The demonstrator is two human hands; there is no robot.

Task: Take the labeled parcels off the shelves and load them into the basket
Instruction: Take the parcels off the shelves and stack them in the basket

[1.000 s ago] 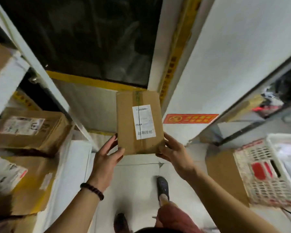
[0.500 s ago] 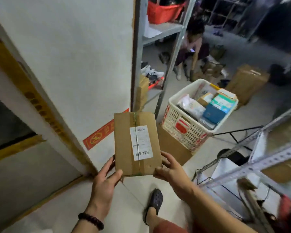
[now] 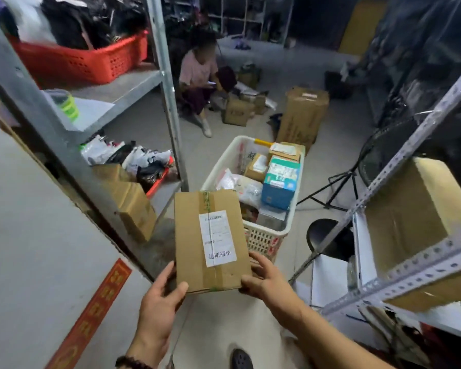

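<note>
Left hand [image 3: 159, 302] and right hand [image 3: 264, 280] grip a taped brown cardboard parcel [image 3: 210, 241]; white label faces up.

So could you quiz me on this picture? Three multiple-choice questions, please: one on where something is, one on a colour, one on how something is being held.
1. Where is the white basket?
A. On the floor, beyond the cardboard parcel
B. On a top shelf
C. Hanging from the ceiling

2. What colour is the crate on the upper left shelf?
A. Blue
B. Red
C. Green

3. How is the parcel held?
A. It lies on the floor
B. Tucked under one arm
C. By the left hand and right hand at its near end

Answers: 1 A, the basket stands on the grey floor past the parcel's far edge. 2 B, its slotted walls are red. 3 C, both hands grip the near corners.
</note>
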